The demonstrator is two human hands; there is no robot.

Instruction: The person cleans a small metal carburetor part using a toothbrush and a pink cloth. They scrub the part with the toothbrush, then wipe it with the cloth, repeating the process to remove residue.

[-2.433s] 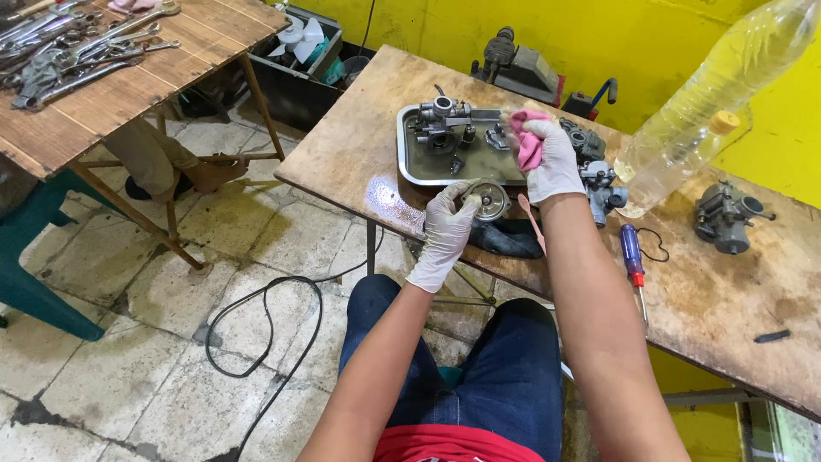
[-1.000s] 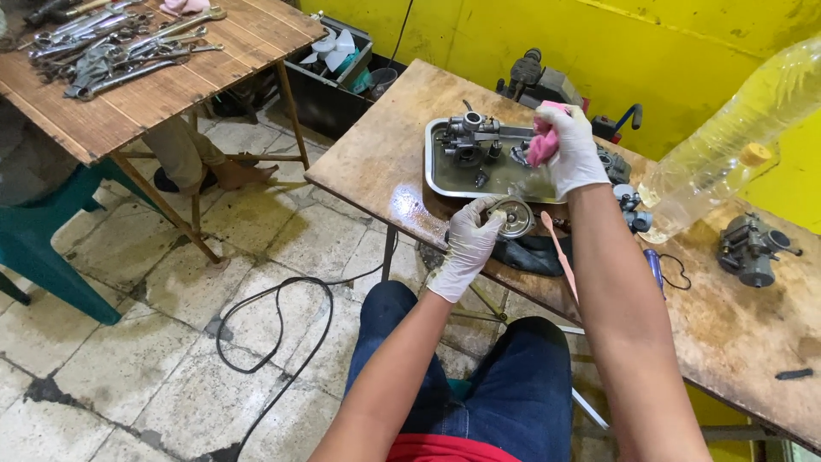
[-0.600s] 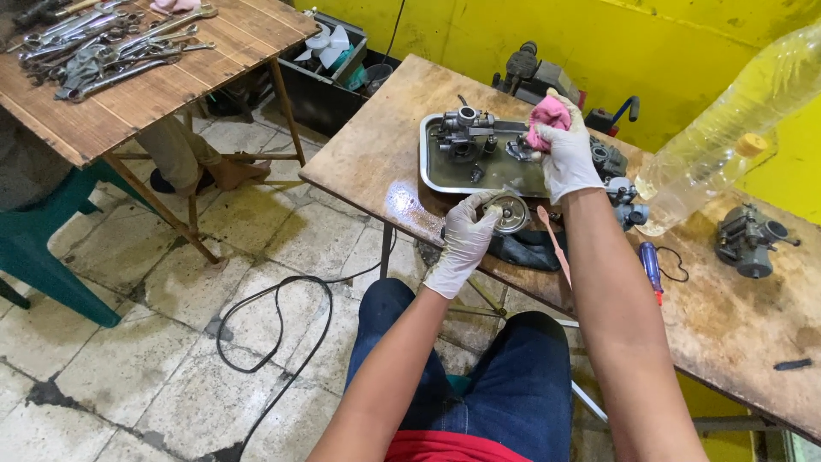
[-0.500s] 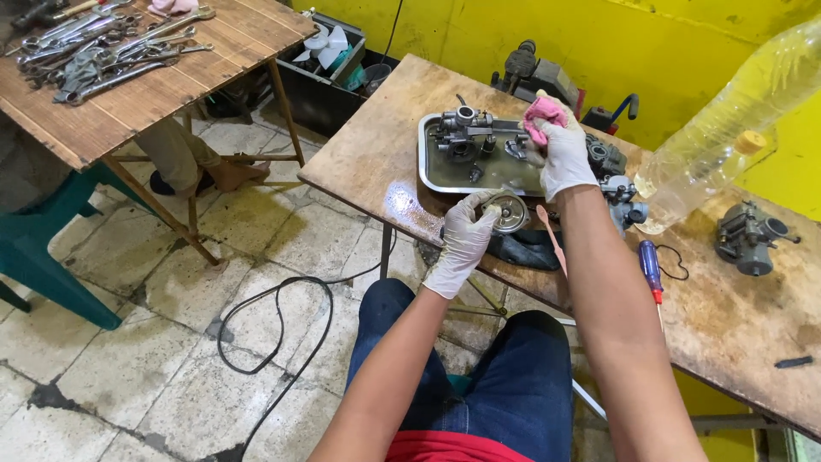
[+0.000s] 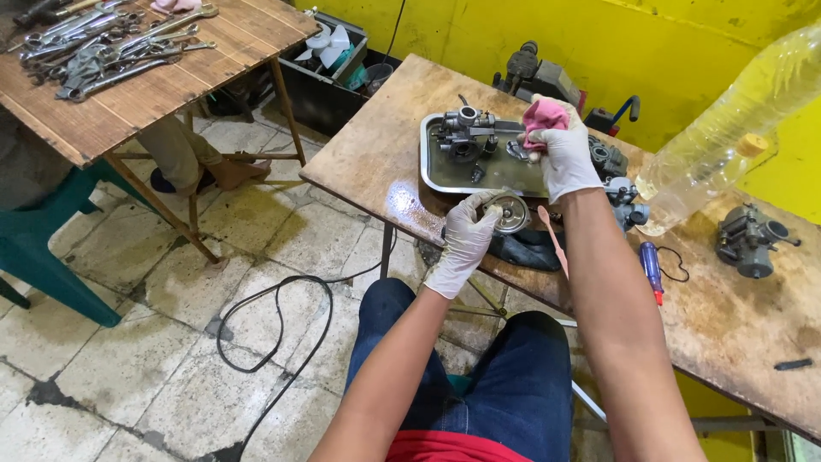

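Observation:
My left hand (image 5: pixel 466 239), in a white glove, holds a small round metal part (image 5: pixel 510 211) at the near edge of a steel tray (image 5: pixel 445 175). My right hand (image 5: pixel 564 158), also gloved, grips a pink rag (image 5: pixel 542 119) over the tray's far right side. A carburetor body (image 5: pixel 463 133) and small parts lie in the tray's oily liquid. The tray sits on a worn wooden table (image 5: pixel 376 145).
A tilted clear plastic bottle (image 5: pixel 727 128) of yellowish liquid, another carburetor (image 5: pixel 753 241), a blue screwdriver (image 5: pixel 652 267) and a pink brush (image 5: pixel 552 237) lie to the right. A second table (image 5: pixel 171 77) with wrenches (image 5: pixel 103 51) stands left. A black cable (image 5: pixel 274 316) loops on the floor.
My right hand with the pink rag has lifted slightly over the tray's far side. My left hand keeps the round part in the same place.

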